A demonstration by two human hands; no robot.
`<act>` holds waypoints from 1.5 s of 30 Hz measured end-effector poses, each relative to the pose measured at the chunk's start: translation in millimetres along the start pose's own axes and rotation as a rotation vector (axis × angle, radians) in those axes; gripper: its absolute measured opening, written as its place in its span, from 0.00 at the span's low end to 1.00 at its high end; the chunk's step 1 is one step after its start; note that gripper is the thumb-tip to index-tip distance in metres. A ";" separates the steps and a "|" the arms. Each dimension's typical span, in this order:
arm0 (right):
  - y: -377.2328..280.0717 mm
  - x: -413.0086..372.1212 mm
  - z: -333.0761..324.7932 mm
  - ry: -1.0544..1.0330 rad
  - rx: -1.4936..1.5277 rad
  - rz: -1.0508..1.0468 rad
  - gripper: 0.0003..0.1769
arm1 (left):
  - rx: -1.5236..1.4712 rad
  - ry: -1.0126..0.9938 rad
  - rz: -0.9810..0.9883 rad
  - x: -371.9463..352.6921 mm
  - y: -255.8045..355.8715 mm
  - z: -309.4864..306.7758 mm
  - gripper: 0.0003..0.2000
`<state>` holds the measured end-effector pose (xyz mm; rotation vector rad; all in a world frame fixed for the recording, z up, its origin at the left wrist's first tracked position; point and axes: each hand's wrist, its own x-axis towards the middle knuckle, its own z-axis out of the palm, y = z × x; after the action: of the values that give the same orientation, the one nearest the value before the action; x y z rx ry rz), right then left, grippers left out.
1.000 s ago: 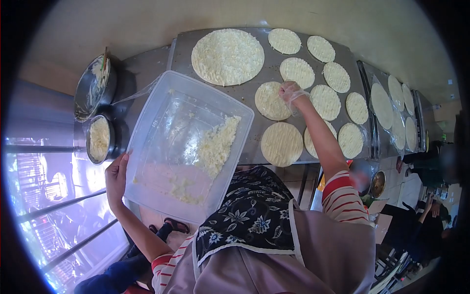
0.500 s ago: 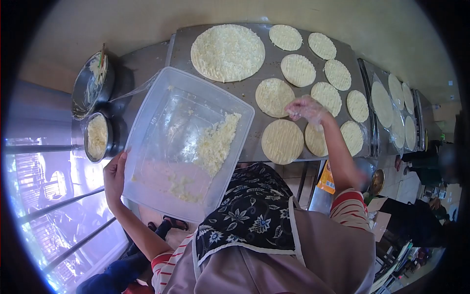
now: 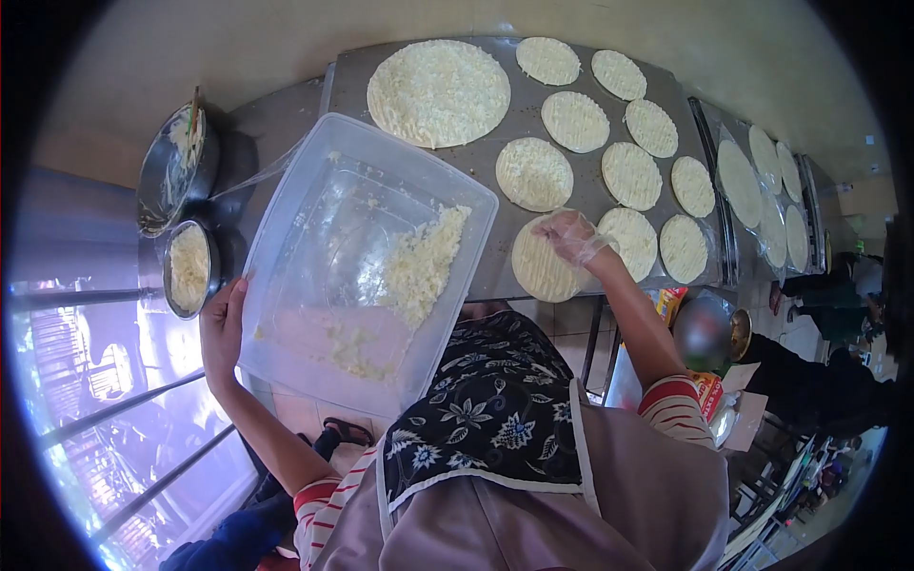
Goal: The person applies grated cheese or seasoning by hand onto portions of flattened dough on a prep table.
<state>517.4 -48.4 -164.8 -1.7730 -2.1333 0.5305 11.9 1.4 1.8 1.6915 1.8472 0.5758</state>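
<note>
The right hand (image 3: 568, 238) hides part of the flat round (image 3: 541, 274) beneath it; whether it pinches anything, I can't tell. Some fingers of the left hand (image 3: 222, 333) are lost behind the plastic tub (image 3: 309, 224). Over there a person's head (image 3: 705, 330) is blurred, the clutter (image 3: 809, 485) too small to name.

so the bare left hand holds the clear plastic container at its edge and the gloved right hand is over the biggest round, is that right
Not the biggest round: the head view shows the gloved right hand over a smaller round. The bare left hand does hold the clear plastic container at its edge.
</note>
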 end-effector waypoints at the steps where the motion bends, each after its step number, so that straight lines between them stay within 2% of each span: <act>1: -2.0 -1.0 -0.9 -0.025 -0.018 0.052 0.06 | -0.002 0.004 -0.003 0.2 0.2 0.8 0.17; 3: -23.5 4.4 -14.9 -0.053 -0.034 0.092 0.07 | -0.014 0.024 0.087 -0.1 0.7 0.9 0.16; 5: -59.3 15.5 -39.0 -0.020 0.277 0.181 0.08 | -0.031 0.033 0.084 -0.8 3.6 1.1 0.16; 6: -72.4 23.5 -39.7 -0.023 0.280 0.175 0.08 | -0.050 0.031 0.093 -1.0 6.2 1.6 0.16; 7: -85.0 34.7 -39.0 0.032 0.296 -0.011 0.09 | -0.044 0.041 0.085 -1.8 9.6 1.7 0.16; 8: -96.2 46.4 -36.2 0.090 0.308 -0.198 0.13 | -0.043 0.045 0.087 -2.3 11.7 0.8 0.16; 10: -108.8 69.7 -9.6 -0.082 0.116 -0.252 0.15 | 0.012 0.042 0.074 -3.0 15.4 -1.4 0.16; 12: -97.5 81.7 79.9 0.217 -0.136 -0.197 0.18 | 0.001 0.062 0.120 -8.2 15.7 -2.3 0.16; 13: -122.8 92.3 69.8 -0.124 -0.234 -0.155 0.12 | -0.009 0.070 0.159 -9.2 16.4 -1.9 0.16; 14: -147.0 102.2 56.3 -0.464 -0.326 -0.104 0.11 | -0.015 0.068 0.174 -9.9 17.2 -0.9 0.16; 16: -141.2 105.7 100.0 -0.240 -0.234 -0.173 0.11 | -0.001 0.120 0.231 -12.3 16.7 0.8 0.16; 17: -145.6 100.7 102.6 -0.237 -0.239 -0.157 0.11 | -0.012 0.105 0.213 -12.5 13.2 -0.2 0.15; 19: -153.9 91.2 105.7 -0.209 0.001 -0.101 0.08 | 0.003 0.108 0.206 -15.0 12.6 -0.3 0.15; 20: -149.6 91.6 114.3 -0.206 -0.004 -0.094 0.08 | 0.024 0.127 0.189 -15.7 11.9 -0.4 0.16; 22: -134.0 90.3 140.0 -0.056 0.008 -0.300 0.08 | 0.021 0.104 0.156 -15.7 10.4 -0.6 0.16; 23: -140.0 86.8 131.1 -0.056 0.009 -0.297 0.08 | 0.017 0.083 0.146 -16.1 12.7 -2.0 0.16; 25: -161.2 79.4 99.1 -0.320 0.050 -0.172 0.06 | 0.021 0.055 0.141 -16.3 14.9 -2.9 0.17; 29: -148.9 87.6 88.0 -0.251 0.039 -0.104 0.07 | 0.010 0.048 0.119 -15.4 10.9 -2.2 0.17; 31: -139.9 89.2 68.3 -0.176 0.441 -0.150 0.10 | 0.009 0.040 0.116 -14.7 8.9 -2.9 0.17; 32: -141.8 85.0 54.7 -0.176 0.443 -0.147 0.10 | 0.004 0.038 0.110 -14.1 8.5 -2.7 0.17; 34: -147.8 74.4 19.3 -0.310 1.323 0.241 0.16 | 0.000 0.030 0.106 -13.7 8.6 -2.1 0.17; 35: -145.9 68.1 5.3 -0.307 1.324 0.246 0.16 | 0.006 0.029 0.106 -13.7 9.0 -2.1 0.17; 37: -133.3 54.5 -19.1 -0.373 1.561 0.291 0.20 | 0.008 0.028 0.108 -12.6 7.1 -0.6 0.17; 41: -77.1 26.2 -51.9 -0.248 1.644 0.375 0.22 | 0.009 0.037 0.119 -11.2 6.4 -1.8 0.18; 44: -31.1 6.5 -62.9 -0.190 1.477 0.421 0.20 | 0.008 0.033 0.123 -8.3 4.1 -0.4 0.18; 45: -16.9 2.5 -63.3 -0.178 1.240 0.500 0.16 | 0.003 0.038 0.131 -7.2 2.8 0.0 0.18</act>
<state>531.8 -43.6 -101.0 -1.4098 -0.8852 1.6910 14.2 -5.5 4.5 1.8259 1.7733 0.6630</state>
